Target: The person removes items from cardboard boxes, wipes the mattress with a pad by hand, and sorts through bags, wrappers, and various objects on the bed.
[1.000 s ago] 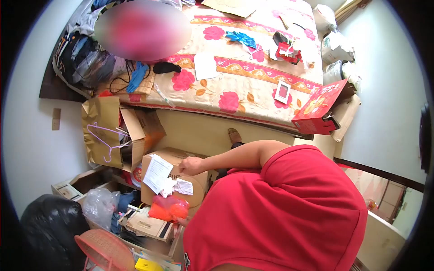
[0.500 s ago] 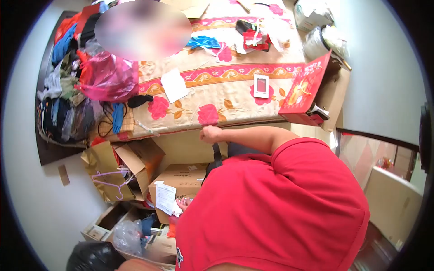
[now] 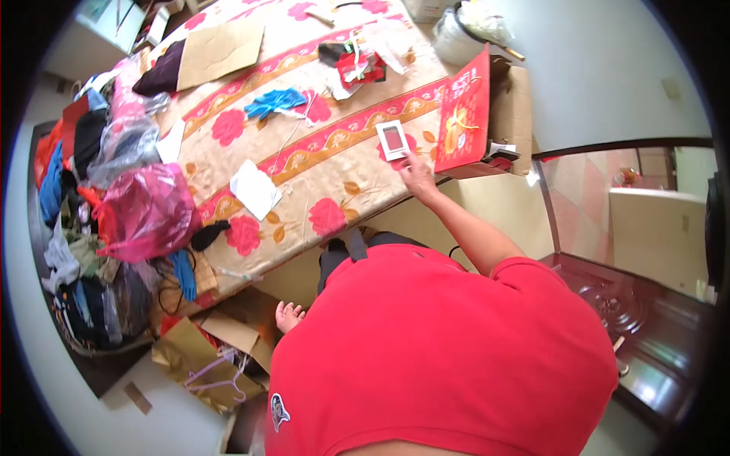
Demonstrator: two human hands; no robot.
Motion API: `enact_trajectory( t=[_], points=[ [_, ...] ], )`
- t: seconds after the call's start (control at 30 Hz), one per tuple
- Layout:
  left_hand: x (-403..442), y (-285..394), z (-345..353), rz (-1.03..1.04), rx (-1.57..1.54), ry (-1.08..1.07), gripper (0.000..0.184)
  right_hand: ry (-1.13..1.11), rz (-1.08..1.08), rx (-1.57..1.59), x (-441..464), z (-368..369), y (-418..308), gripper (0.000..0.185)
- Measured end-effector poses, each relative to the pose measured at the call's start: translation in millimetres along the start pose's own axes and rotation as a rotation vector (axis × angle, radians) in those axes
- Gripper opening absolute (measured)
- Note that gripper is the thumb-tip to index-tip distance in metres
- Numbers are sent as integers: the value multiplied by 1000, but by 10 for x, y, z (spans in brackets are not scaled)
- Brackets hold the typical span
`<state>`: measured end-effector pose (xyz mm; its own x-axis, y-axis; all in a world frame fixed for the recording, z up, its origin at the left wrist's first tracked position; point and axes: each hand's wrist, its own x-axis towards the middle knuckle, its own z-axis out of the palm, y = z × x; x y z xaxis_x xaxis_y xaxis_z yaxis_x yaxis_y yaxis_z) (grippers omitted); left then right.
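My right hand (image 3: 417, 177) reaches over the near edge of the bed or table with its fingers extended. Its fingertips meet the lower right corner of a small white box (image 3: 392, 140) with a dark reddish panel on its front. The box lies flat on the flowered cover (image 3: 304, 178); I see no grip around it. To the right of this hand stands a red printed carton flap (image 3: 462, 114). My left hand (image 3: 289, 315) hangs low beside my red shirt, fingers loosely curled and apart, holding nothing visible. Below it is an opened cardboard box (image 3: 243, 327).
On the cover lie a white sheet (image 3: 255, 188), blue gloves (image 3: 275, 102), a red packet (image 3: 360, 68) and a cardboard sheet (image 3: 220, 53). A pink plastic bag (image 3: 148, 213) and piled clothes sit at left. A purple hanger (image 3: 220, 376) is at lower left.
My right hand has moved from the near edge to the white box. My left hand has come up, away from the printed paper beside the lower carton. The view has turned right.
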<state>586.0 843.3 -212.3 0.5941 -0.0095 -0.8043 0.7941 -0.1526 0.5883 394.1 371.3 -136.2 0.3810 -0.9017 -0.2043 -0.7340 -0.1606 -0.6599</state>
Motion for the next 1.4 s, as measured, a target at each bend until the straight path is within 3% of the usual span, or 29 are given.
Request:
enact_trajectory(
  t=[0.07, 0.1, 0.13, 0.2, 0.3, 0.5, 0.7, 0.77, 0.83, 0.87, 0.97, 1.0, 1.1, 1.23, 1.4],
  points=[
    [123, 310, 124, 28, 151, -22, 42, 346, -58, -13, 22, -301, 6, 42],
    [212, 422, 152, 43, 159, -49, 42, 407, 1, 50, 27, -486, -44, 42],
    [278, 507, 149, 55, 167, -67, 42, 542, -124, -93, 35, -652, -6, 43],
    [431, 662, 100, 75, 237, -126, 42, 712, -167, -288, -14, -1007, -199, 47],
    [525, 854, 139, 110, 344, -160, 42, 822, -63, -439, -39, -1306, -150, 56],
    [291, 1061, 420, 48, 259, -93, 41, 877, 391, -541, 126, -1766, 401, 71],
    [790, 198, 307, 97, 327, -99, 44, 627, 685, -584, 359, -2170, 925, 85],
    [936, -25, 277, 143, 532, -187, 45, 479, 742, -426, 472, -2219, 1116, 91],
    [740, -73, 535, 146, 494, -208, 44, 288, 796, -206, 594, -2271, 1252, 97],
    [736, -135, 642, 182, 506, -232, 43, 382, 677, -162, 663, -2166, 1480, 91],
    [732, -115, 1034, 265, 576, -255, 40, 262, 642, 47, 751, -2050, 1798, 76],
    [708, -79, 1166, 286, 608, -255, 39, 331, 579, 97, 735, -2034, 1791, 53],
    [662, 79, 1458, 277, 494, -349, 37, 142, 550, 127, 852, -2066, 2024, 40],
    [596, 181, 1703, 221, 375, -313, 38, 233, 546, -83, 950, -1958, 2210, 37],
    [852, 91, 1591, 236, 520, -431, 38, 235, 556, -57, 865, -1963, 1919, 36]
  ],
)
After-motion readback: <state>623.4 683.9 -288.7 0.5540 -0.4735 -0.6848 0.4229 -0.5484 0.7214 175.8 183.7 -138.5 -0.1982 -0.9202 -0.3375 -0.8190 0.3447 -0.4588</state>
